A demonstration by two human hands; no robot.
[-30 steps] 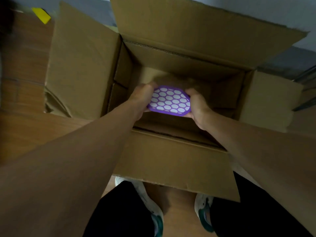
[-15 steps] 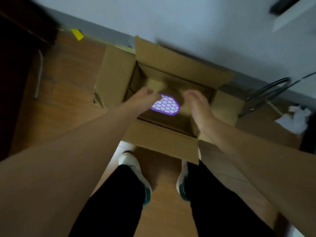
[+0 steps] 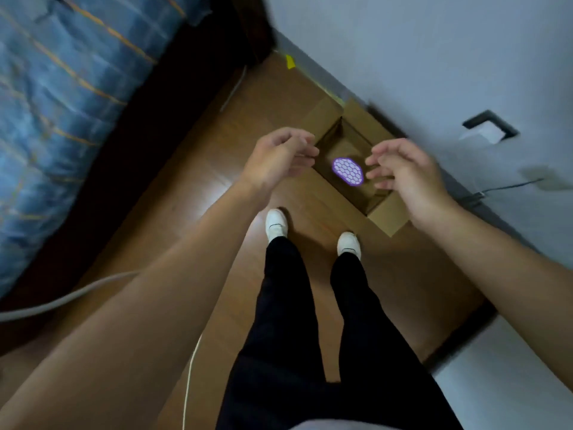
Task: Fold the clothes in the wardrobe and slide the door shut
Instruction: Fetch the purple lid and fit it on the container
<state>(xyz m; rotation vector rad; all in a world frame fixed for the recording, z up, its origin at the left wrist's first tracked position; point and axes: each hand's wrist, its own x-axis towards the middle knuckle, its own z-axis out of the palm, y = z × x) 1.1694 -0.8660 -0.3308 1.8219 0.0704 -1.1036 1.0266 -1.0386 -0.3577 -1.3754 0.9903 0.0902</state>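
Note:
An open cardboard box [image 3: 386, 212] stands on the wooden floor against the white wall. Inside it lies a purple patch with a white honeycomb pattern [image 3: 348, 171]. My left hand [image 3: 280, 156] hovers high above the box's left side, empty, with its fingers loosely curled and apart. My right hand [image 3: 403, 175] hangs over the box's right side, also empty, fingers spread. Neither hand touches the box or the purple patch. No wardrobe and no clothes are in view.
A bed with a blue striped cover [image 3: 62, 113] fills the left, on a dark frame. My legs in black trousers and white shoes [image 3: 276, 225] stand just before the box. A grey hose [image 3: 62, 301] and a thin white cable [image 3: 189, 377] cross the floor.
Both hands let go of the purple patch and rose out of the box. The view pulled far up and back, so the box now looks small and the bed has come into sight.

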